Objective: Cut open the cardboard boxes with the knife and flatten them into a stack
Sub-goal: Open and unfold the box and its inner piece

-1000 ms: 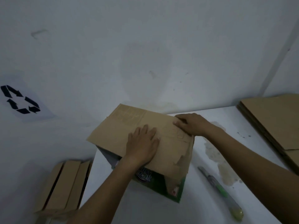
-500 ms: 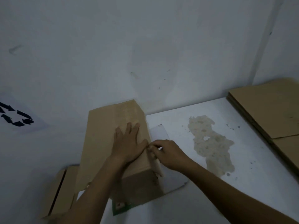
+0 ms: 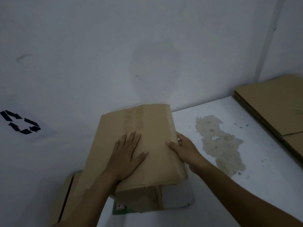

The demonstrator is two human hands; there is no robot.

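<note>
The left hand [image 3: 126,154] lies flat with the fingers straight and spread, the palm pressing on the top panel of the cardboard box [image 3: 152,128]. The right hand [image 3: 183,149] grips the right edge of this box, at 3 o'clock from the left hand, with the thumb on top and the fingers curled under. Half a second ago the right hand pinched the edge close to the left thumb; now it is further right, and the left hand stays flat. The box rests at the left end of the white surface [image 3: 265,169]. At its 6 o'clock edge a green label [image 3: 119,208] shows, the writing too small to read. A brownish stain [image 3: 219,145] lies at 3 o'clock, and a stack of flattened cardboard [image 3: 275,104] at 2 o'clock. A black recycling sign [image 3: 20,122] is at 9 o'clock on the wall.
</note>
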